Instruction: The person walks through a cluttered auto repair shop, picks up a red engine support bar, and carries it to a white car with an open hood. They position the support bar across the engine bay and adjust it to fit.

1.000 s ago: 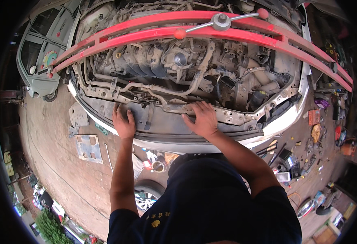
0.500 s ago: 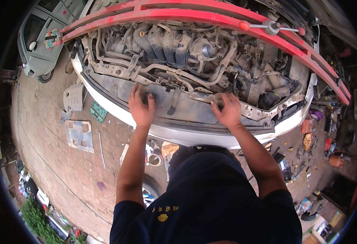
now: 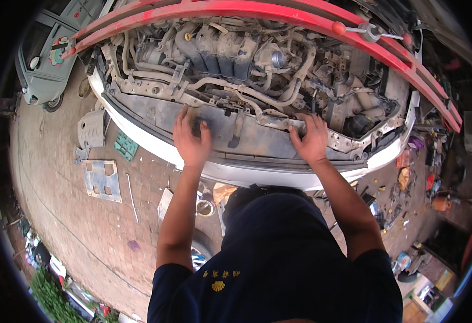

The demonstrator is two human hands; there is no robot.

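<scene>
My left hand (image 3: 192,139) rests on the dusty dark front panel (image 3: 260,141) over the car's nose, fingers stretched out and thumb apart, holding nothing. Farther right, my right hand (image 3: 312,142) lies at that panel's back edge. Its fingers are spread and reach over the metal crossmember (image 3: 339,141), and I see nothing in it. Just beyond both hands is the open engine bay, with a dusty engine (image 3: 222,56) and bent pipes (image 3: 268,100). The white bumper (image 3: 230,174) curves along the near side.
A red support beam (image 3: 236,12) with a clamp handle (image 3: 373,32) spans the engine bay. On the brick floor at left lie a metal plate (image 3: 102,180), a green tray (image 3: 124,146) and a thin rod (image 3: 132,197). Scattered tools and parts (image 3: 394,212) lie at right.
The view has shifted a little, so the car sits slightly higher in the picture. Both hands stay on the front edge of the car with their fingers apart.
</scene>
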